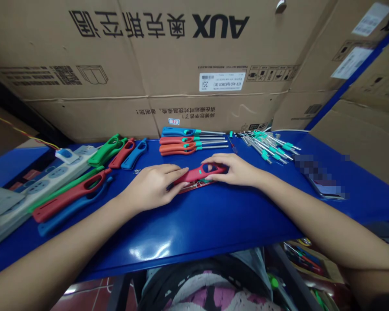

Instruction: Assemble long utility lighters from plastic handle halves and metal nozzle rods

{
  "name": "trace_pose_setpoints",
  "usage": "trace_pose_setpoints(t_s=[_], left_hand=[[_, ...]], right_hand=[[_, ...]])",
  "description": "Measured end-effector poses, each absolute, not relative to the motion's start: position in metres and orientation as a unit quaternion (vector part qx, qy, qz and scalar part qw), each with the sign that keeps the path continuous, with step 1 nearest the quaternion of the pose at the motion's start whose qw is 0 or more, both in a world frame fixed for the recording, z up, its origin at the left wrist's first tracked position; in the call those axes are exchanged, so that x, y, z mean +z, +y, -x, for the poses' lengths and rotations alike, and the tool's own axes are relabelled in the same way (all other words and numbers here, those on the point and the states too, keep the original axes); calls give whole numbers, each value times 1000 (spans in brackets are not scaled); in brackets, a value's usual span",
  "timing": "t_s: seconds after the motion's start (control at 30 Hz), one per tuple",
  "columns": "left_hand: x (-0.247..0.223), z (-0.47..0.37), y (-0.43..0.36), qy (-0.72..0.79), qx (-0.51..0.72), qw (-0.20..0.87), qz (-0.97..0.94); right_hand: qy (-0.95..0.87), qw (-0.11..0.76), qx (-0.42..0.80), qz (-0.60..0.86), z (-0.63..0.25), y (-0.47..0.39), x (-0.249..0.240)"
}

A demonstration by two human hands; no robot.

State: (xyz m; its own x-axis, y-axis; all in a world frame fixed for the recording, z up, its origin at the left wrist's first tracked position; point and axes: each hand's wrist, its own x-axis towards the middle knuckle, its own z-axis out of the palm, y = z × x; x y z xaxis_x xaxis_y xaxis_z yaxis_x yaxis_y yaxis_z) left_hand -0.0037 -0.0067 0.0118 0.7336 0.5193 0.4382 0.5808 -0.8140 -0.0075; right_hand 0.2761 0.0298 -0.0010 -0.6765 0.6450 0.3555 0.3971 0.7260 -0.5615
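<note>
Over the middle of the blue table, a red lighter handle shell (196, 173) is gripped between both hands. My left hand (155, 183) pinches its left end with thumb and fingers. At its other end, around the finger loop, my right hand (238, 169) is closed. Directly beneath the shell shows a red lower part with thin wires and a teal piece (205, 182); whether the two are joined I cannot tell. Just behind lie several lighters with metal tubes, among them a blue lighter (178, 131) and an orange-red lighter (178, 148).
Loose metal lighter tubes (269, 146) are heaped at the back right, near a blurred phone-like object (322, 179). On the left lie green shells (105, 151), red shells (68, 198) and blue shells (134, 154) beside a white power strip (48, 183). A cardboard wall (168, 65) closes the back.
</note>
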Motion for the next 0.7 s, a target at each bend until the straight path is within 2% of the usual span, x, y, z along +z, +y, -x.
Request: trace_pose_setpoints(t_s=[0.13,0.3,0.7], left_hand=[[16,5,-8,-295,-153,80,940],[15,3,-9,-310,-101,68,943],[16,-1,-10,-346,-70,17,935]], right_hand=[[-919,245,167,259,-275,31,-5],[-931,216,158,250,-273,32,-11],[-925,205,163,274,-275,32,-14]])
